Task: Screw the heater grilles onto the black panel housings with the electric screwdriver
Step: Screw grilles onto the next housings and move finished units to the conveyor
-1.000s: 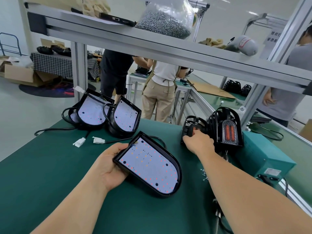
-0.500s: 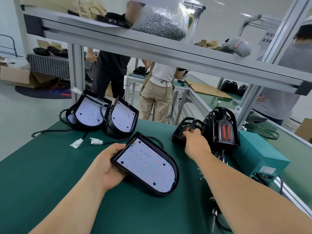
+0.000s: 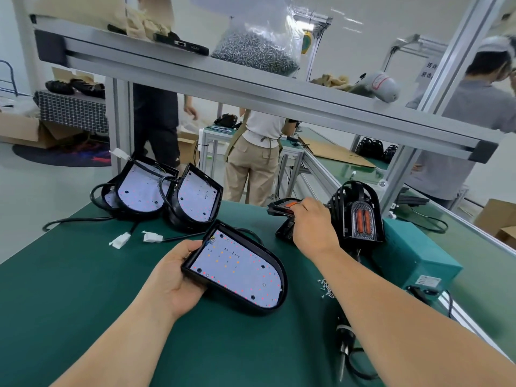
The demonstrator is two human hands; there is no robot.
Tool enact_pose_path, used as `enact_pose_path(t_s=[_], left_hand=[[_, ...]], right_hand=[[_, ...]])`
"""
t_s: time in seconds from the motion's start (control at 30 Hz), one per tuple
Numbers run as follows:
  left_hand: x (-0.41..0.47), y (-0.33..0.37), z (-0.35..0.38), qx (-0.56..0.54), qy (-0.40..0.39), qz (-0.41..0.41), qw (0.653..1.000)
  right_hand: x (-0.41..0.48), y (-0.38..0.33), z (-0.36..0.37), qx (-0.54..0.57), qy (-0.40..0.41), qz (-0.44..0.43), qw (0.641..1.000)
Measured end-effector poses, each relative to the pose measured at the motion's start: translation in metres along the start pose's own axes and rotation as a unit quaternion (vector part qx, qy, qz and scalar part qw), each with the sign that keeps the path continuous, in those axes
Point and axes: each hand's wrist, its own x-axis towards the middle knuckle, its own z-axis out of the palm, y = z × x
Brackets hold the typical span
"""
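Lifted, the slatted grille tilts in the right hand; left hand grips the rounded housing.

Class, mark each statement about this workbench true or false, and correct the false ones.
1. The left hand holds a black D-shaped panel housing with a white dotted board. True.
2. The right hand grips the electric screwdriver. False: its fingers hold a black heater grille with an orange insert; the screwdriver lies on the green mat.
3. Loose silver screws lie on the mat. True.
4. The clear bag of small metal parts sits on the mat. False: it sits on the aluminium shelf above.
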Motion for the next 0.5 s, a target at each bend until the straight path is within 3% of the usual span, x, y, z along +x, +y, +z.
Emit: enact_pose_path(t_s=[0.27,0.5], left_hand=[[-0.001,-0.018,0.011,-0.031,0.009,0.012,0.999],[-0.006,-0.025,0.013,-0.036,0.003,0.019,0.999]], right_hand=[[-0.006,-0.031,-0.032,0.058,0.063,0.021,0.996],[-0.038,-0.099,-0.071,0.074,0.045,-0.051,0.995]])
